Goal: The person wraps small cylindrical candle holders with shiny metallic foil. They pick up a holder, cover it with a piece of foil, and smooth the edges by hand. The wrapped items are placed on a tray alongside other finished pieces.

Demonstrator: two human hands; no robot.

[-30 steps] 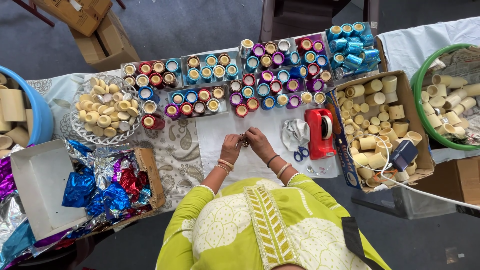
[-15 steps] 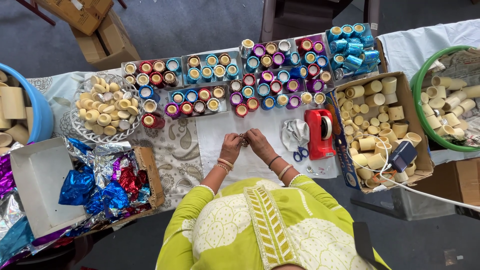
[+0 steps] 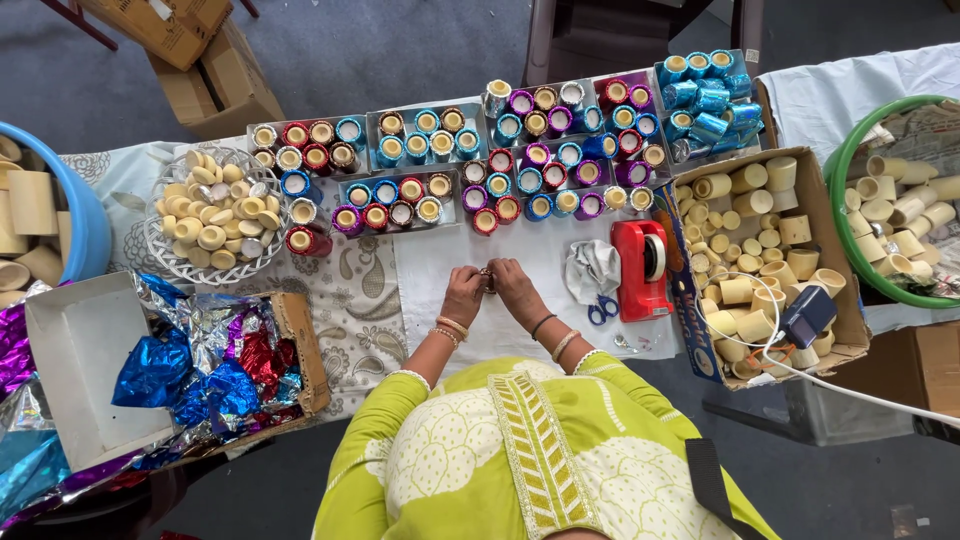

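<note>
Crowded worktable under patterned cloth, seen from above. Both forearms reach forward, wrists bent inward, meeting at table centre. Left hand and right hand pinch small dark piece between fingertips, fingers curled closed around it. Foil-wrapped cups in rows just beyond. Red tape dispenser right of hands, scissors beside it.

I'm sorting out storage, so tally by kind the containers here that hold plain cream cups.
Round tubs: 2, the blue tub and the green tub
White wire basket: 1
Open cardboard box: 1
Total: 4
</note>
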